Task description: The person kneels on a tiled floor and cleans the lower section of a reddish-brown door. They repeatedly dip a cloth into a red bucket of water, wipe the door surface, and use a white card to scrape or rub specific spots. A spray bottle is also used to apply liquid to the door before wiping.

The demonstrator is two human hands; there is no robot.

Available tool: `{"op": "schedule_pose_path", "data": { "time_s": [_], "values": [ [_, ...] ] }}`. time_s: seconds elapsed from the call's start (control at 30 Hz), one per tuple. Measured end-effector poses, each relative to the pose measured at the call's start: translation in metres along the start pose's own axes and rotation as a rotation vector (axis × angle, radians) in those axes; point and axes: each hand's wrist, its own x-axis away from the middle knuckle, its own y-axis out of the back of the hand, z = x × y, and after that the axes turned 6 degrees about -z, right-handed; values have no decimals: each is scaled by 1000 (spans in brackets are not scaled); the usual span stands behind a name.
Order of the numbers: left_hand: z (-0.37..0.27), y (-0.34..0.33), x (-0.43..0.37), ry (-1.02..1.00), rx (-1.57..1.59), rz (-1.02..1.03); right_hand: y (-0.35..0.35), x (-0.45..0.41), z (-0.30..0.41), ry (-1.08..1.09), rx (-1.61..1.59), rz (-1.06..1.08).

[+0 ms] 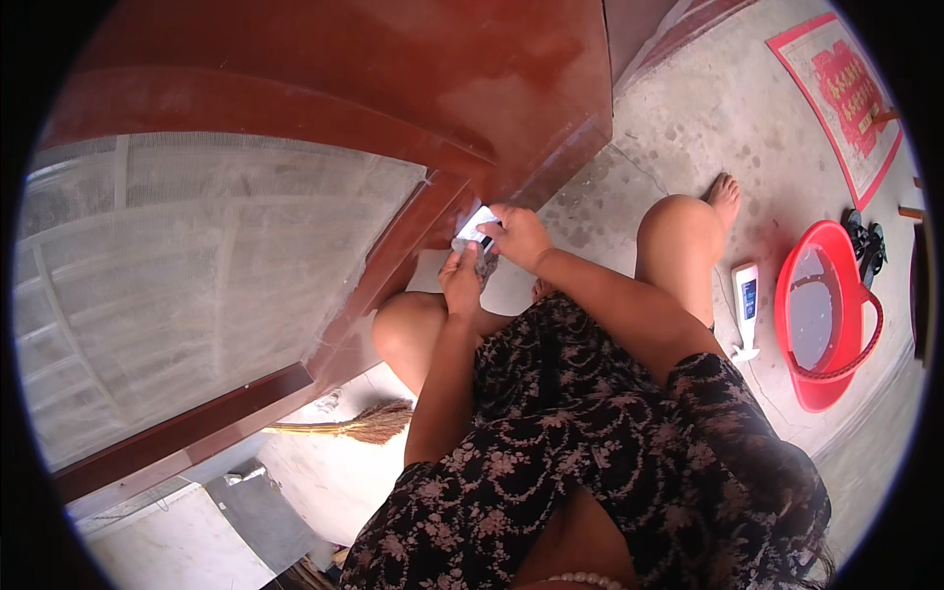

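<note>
In the head view, my right hand [520, 234] grips the upper right side of a small white and black object [478, 227], possibly a phone or a packet. A damp-looking grey cloth [487, 264] is pinched in my left hand [461, 280], whose fingertips meet the lower edge of that object. Both hands are close together in front of my knees, beside the reddish-brown frame of a screen door [383, 243]. The fingers partly hide the object's face.
A red plastic bucket [855, 332] of cloudy water stands on the concrete floor at right, beside a white bottle [747, 302] with a trigger or pump head. Dark sandals [869, 243] and a red-bordered mat [848, 103] lie beyond. A straw broom [376, 424] rests lower left.
</note>
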Motion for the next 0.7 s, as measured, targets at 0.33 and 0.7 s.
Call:
{"op": "schedule_pose_path", "data": {
  "time_s": [0.33,0.7],
  "values": [
    [3,0,0,70,86,-34,3,0,18,177,332,-15],
    [15,0,-6,130,45,-20,5,-1,7,99,331,-14]
  ]
}}
